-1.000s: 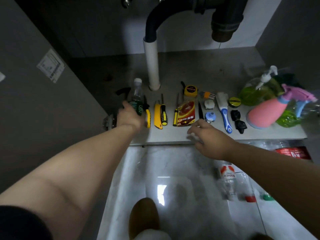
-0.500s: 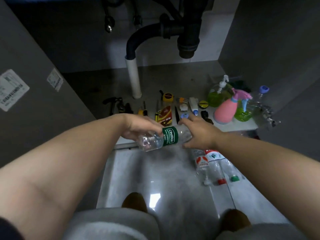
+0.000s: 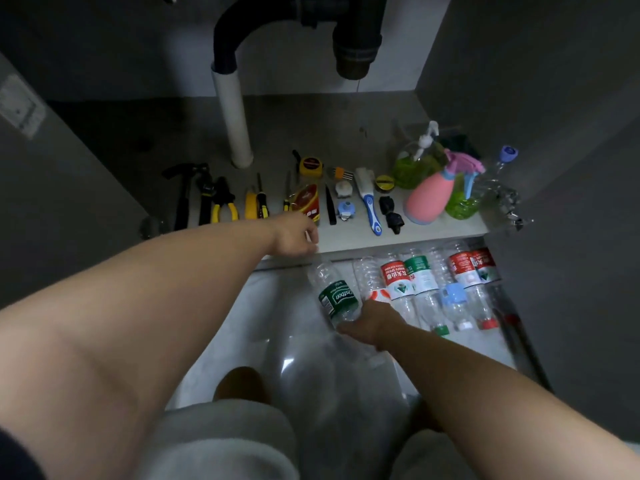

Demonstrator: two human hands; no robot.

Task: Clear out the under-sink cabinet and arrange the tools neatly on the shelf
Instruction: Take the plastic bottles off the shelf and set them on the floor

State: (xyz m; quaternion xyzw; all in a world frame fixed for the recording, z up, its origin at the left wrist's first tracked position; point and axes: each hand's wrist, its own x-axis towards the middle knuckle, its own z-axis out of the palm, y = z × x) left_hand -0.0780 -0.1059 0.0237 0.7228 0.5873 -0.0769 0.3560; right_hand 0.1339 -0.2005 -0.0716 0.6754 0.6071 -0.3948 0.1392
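A clear plastic bottle with a green label (image 3: 337, 299) lies tilted on the floor tile, just below the front edge of the cabinet shelf (image 3: 433, 233). My right hand (image 3: 370, 323) grips its neck end. My left hand (image 3: 294, 237) hangs over the shelf edge just above the bottle's base, fingers loosely curled and holding nothing I can see. On the shelf, tools lie in a row: a hammer (image 3: 183, 199), yellow-handled pliers (image 3: 223, 202), a yellow utility knife (image 3: 251, 202), a screwdriver (image 3: 262, 199) and a tape measure (image 3: 310, 166).
Several empty bottles (image 3: 419, 282) lie side by side on the floor to the right of the green-label bottle. A pink spray bottle (image 3: 431, 199) and green bottles (image 3: 412, 164) stand at the shelf's right end. A white drain pipe (image 3: 233, 123) rises behind the tools. My knees are at the bottom.
The bottle went from my left hand on the shelf, across to both hands, and down to the floor beside the row of bottles. Now only my right hand holds it.
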